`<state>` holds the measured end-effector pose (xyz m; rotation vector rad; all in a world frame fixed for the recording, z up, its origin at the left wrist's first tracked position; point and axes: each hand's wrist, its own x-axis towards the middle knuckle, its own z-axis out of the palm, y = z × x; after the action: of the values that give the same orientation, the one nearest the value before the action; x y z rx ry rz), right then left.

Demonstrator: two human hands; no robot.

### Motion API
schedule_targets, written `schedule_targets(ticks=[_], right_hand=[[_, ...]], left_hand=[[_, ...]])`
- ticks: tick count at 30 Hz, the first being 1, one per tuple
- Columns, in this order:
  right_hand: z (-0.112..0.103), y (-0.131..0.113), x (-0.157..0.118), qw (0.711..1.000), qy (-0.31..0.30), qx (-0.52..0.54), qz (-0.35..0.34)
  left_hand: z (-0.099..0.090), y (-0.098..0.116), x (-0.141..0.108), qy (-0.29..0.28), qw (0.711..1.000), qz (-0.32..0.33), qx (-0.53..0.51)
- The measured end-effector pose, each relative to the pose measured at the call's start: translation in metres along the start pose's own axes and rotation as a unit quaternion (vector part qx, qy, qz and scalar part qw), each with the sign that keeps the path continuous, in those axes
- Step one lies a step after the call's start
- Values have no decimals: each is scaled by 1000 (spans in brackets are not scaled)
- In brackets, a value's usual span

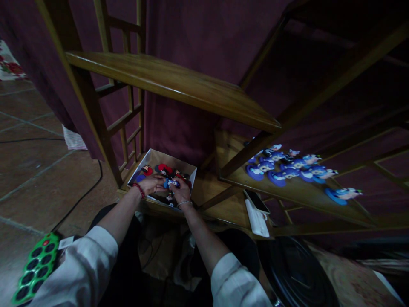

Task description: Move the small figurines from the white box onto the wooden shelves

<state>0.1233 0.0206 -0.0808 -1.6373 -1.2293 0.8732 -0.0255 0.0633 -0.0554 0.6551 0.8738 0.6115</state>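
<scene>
Both my hands reach into a shallow white box (152,155) on the low wooden shelf. Inside lie small cartoon figurines, among them red-and-black ones (163,168) and a red one on a purple base (146,170). My right hand (181,190) has its fingers closed on a blue-and-white figurine (173,183). My left hand (154,184) is just left of it, its fingers stretched toward the same figurine; whether they touch it is hard to see. Several blue and purple figurines (284,174) stand in rows on the right shelf.
A wooden shelf board (172,85) juts out above the box. Between box and figurines, a dark phone (257,201) and a white object (257,220) lie on the shelf. A green pad with black circles (37,266) is at lower left, a black round lid (297,273) at lower right.
</scene>
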Motion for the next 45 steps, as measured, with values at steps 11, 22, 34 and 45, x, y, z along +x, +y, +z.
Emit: schedule_targets(ticks=[11,22,34,45], right_hand=[[-8,-12,1,999,-10,-50,-20],[-11,-29,0,997,-22,-70,-26],[-8,-44,-4,987,-30,-142,-69],[-5,-50,-3,971,-61,-208,-100]], left_hand=[[8,5,-8,22,1000,-10,-20],[20,6,-13,49,998,6,-49],[25,8,-9,81,992,-21,-90],[28,9,-9,77,990,-16,-114]])
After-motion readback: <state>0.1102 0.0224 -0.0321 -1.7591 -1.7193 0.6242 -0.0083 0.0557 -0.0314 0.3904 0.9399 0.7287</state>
